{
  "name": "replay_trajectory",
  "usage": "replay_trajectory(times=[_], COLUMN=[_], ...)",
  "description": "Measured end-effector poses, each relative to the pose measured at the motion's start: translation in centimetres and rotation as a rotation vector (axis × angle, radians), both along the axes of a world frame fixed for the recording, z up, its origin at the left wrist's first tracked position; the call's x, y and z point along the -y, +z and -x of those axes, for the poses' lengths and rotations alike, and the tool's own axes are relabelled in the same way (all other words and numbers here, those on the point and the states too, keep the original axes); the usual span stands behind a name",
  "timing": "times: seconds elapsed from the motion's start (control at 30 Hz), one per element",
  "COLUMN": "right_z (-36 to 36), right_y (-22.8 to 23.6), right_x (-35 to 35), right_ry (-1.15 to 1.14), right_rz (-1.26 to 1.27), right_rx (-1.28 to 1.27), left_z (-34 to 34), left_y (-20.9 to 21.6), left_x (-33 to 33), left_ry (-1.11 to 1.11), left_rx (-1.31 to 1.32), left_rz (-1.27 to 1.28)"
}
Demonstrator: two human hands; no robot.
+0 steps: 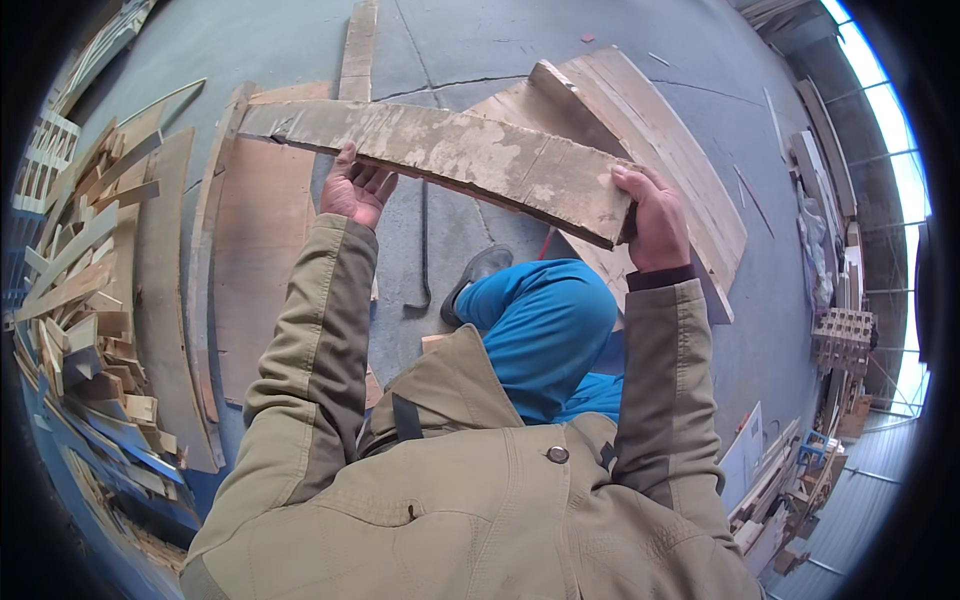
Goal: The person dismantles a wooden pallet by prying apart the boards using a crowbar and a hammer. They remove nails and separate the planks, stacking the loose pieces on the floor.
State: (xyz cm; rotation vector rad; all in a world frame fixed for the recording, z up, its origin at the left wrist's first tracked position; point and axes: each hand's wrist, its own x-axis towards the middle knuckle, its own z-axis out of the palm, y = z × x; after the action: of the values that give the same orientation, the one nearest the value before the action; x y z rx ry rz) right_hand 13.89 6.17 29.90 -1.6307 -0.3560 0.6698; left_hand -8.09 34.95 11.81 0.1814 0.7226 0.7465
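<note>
A long, weathered wooden plank [450,150] with pale, patchy stains is held up crosswise in front of me. Under its near edge, left of the middle, my left hand [357,187] supports it with fingers curled beneath. My right hand [652,215] grips the plank's right end, thumb on top and the other fingers hidden behind. Below the plank a dark crowbar [424,250] with a hooked end lies on the floor, near my shoe [484,275].
Wide wooden panels lie at the left [265,260] and right [640,130] of the grey floor [480,50]. A narrow board [358,50] extends beyond the plank. Scrap wood [90,290] is heaped at far left; a slatted wooden block [845,338] stands at far right.
</note>
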Motion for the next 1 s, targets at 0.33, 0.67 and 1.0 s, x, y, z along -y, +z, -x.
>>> replay_trajectory(times=[0.33,0.67,1.0], right_z=[-0.6,-0.6,0.4], right_y=[0.5,3.8,4.3], right_x=[0.0,1.2,1.1], right_ry=[-0.035,-0.102,-0.136], right_rz=[-0.094,0.030,0.027], right_rx=[-0.066,-0.202,-0.193], left_z=[-1.6,-2.3,-1.9], left_y=[1.0,2.9,4.2], left_x=[-1.5,-1.2,-0.5], left_ry=[0.020,-0.006,0.009], left_rx=[-0.132,-0.023,-0.058], left_rz=[-0.015,-0.057,-0.043])
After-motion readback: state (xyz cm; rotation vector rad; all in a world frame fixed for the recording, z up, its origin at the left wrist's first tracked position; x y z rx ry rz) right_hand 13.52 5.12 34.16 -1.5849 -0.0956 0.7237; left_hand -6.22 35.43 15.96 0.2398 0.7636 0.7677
